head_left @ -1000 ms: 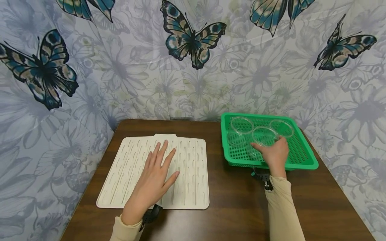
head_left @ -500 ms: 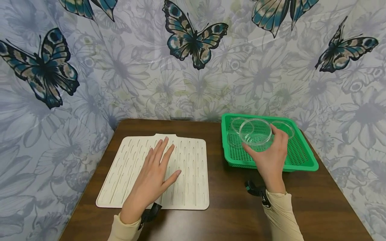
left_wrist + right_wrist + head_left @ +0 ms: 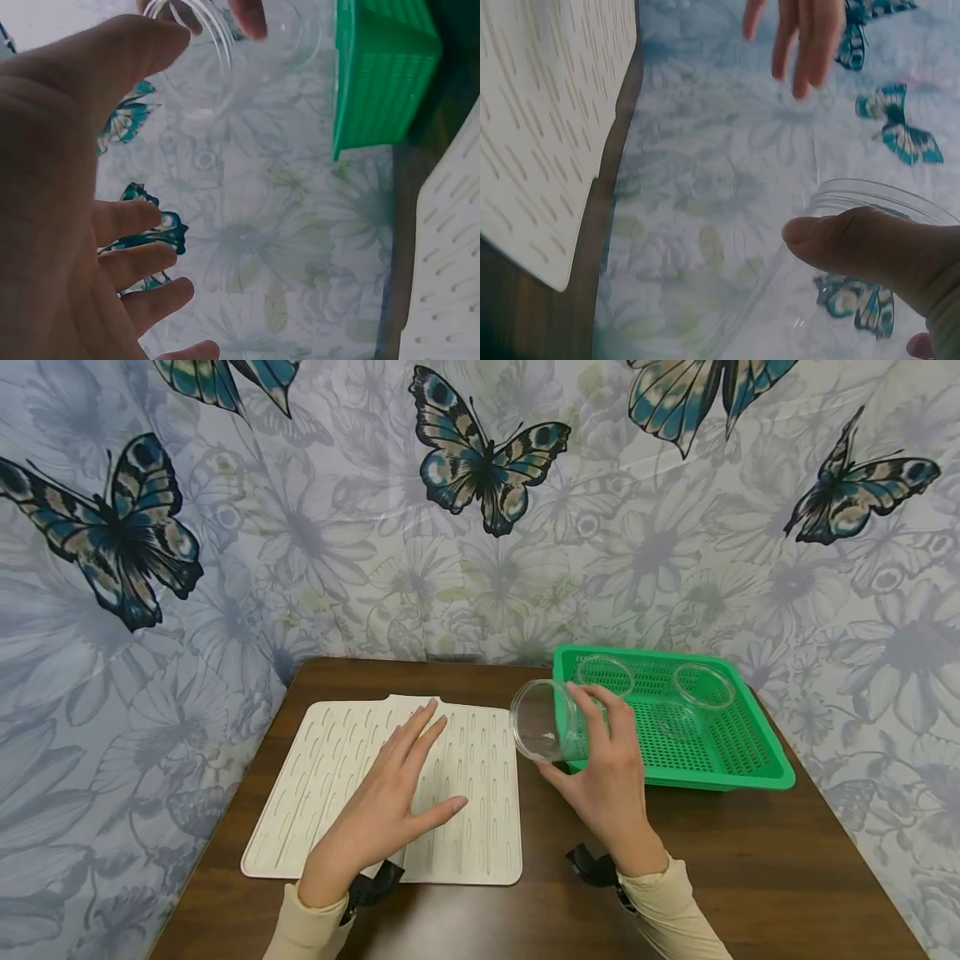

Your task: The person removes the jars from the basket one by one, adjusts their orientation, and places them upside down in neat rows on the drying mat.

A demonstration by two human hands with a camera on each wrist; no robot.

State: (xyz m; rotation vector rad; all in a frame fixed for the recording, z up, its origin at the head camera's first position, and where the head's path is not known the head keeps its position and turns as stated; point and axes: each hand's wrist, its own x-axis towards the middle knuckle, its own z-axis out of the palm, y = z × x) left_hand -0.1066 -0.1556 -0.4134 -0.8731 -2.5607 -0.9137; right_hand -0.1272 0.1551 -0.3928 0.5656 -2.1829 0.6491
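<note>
My right hand [image 3: 611,781] grips a clear jar [image 3: 542,722], thumb below and fingers on top. The jar is tipped on its side with its mouth to the left, between the ridged white draining board [image 3: 480,827] and the green basket [image 3: 720,779]. The right wrist view shows my thumb [image 3: 855,236] against the jar's ridged rim. My left hand [image 3: 378,797] hangs over the draining board, fingers spread and holding nothing. In the left wrist view its thumb [image 3: 142,49] overlaps the jar's rim.
Two more clear jars stand in the basket, one at back left [image 3: 606,675] and one at right [image 3: 703,687]. The brown wooden table [image 3: 510,927] ends at a cloth backdrop [image 3: 487,602] with butterflies.
My right hand has lifted the jar out of the basket, moved it left and tipped it sideways. My left hand has shifted slightly, its thumb now further right.
</note>
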